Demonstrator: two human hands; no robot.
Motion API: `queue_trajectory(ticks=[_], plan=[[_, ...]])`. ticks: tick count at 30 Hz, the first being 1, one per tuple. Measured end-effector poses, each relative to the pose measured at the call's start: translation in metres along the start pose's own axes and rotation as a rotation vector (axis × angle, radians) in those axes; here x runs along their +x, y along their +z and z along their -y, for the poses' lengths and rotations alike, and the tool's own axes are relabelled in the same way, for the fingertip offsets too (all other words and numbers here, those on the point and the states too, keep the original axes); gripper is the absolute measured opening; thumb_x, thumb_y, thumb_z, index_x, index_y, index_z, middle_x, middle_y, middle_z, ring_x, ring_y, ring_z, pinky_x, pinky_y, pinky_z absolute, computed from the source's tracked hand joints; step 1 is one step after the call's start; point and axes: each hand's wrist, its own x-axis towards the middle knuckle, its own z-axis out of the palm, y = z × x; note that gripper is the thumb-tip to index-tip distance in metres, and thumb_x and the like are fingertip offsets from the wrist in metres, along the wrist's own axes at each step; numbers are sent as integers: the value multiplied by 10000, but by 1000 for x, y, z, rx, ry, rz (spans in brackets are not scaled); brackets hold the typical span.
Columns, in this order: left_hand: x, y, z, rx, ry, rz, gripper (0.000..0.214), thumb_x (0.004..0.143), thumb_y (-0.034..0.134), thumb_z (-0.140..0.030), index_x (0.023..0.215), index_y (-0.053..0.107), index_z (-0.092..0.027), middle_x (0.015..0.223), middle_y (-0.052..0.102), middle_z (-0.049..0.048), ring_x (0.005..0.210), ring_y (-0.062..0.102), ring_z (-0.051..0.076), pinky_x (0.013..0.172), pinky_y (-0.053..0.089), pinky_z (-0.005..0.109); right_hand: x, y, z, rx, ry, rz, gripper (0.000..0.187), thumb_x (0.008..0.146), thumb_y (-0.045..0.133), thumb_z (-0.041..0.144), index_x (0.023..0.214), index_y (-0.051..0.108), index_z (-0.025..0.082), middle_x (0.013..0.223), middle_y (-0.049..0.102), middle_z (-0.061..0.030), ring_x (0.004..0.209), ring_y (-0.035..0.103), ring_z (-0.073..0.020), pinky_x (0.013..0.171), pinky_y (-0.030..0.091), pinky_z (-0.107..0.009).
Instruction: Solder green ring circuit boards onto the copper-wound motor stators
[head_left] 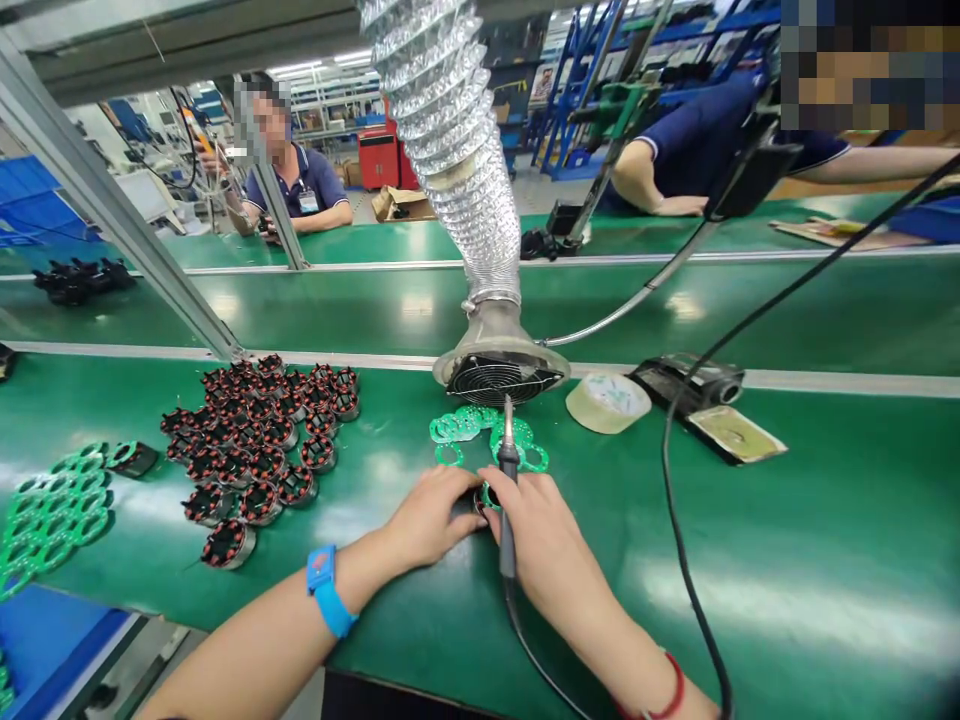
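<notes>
My left hand (429, 515) is closed around the side of a motor stator, its thumb and fingers pinching it. Only a bit of the stator's green ring board (489, 496) shows between my hands. My right hand (551, 535) is closed with a soldering iron (508, 540) in it, tip pointing up and away from me, and its fingertips also touch the stator. Just beyond my hands lie several loose green ring boards (450, 428). To the left stands a cluster of motor stators (259, 500) with red-and-black windings.
A fume extractor hood (495, 365) hangs from a silver duct (450, 130) right behind the boards. Tape roll (608, 402), soldering stand (705, 380) and sponge tray (739, 436) are to the right. Green board panels (56, 510) lie far left. Two people sit across the bench.
</notes>
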Motion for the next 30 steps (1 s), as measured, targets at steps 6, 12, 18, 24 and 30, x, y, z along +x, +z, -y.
queue_trajectory(ticks=[6,12,18,24,30], plan=[[-2,-1,2,-6,19,-2,304,831,611,-215,1120,540,-153,1094,615,92,1029,546,228,935,432,384,-6,5,1,30,93,-99,309,850,552,252,1151,518,188,920,636,-89,818,571,-238,700,509,-379],[-2,-6,-8,-112,131,-33,397,807,591,-173,1186,479,-129,1165,559,116,1078,514,218,971,421,370,-26,8,-1,64,104,-130,389,857,502,213,1245,491,184,928,632,-89,814,578,-228,703,509,-378],[4,8,-22,86,88,-30,304,869,574,-305,1132,529,-161,1072,572,92,1028,507,232,930,434,398,-35,10,-7,224,149,-117,413,886,388,133,1283,457,225,969,641,-73,861,592,-210,751,526,-374],[2,-2,-27,122,102,67,362,885,532,-244,1244,516,-198,1137,531,92,1061,504,219,943,453,378,-36,19,-8,271,242,-270,352,879,451,182,1228,451,222,986,606,-76,883,608,-204,784,532,-386],[3,-13,-27,64,115,182,372,870,534,-208,1242,541,-213,1297,477,104,1198,485,221,1040,418,375,-38,19,-10,377,324,-242,326,870,469,219,1195,432,224,898,602,-40,809,632,-174,762,537,-336]])
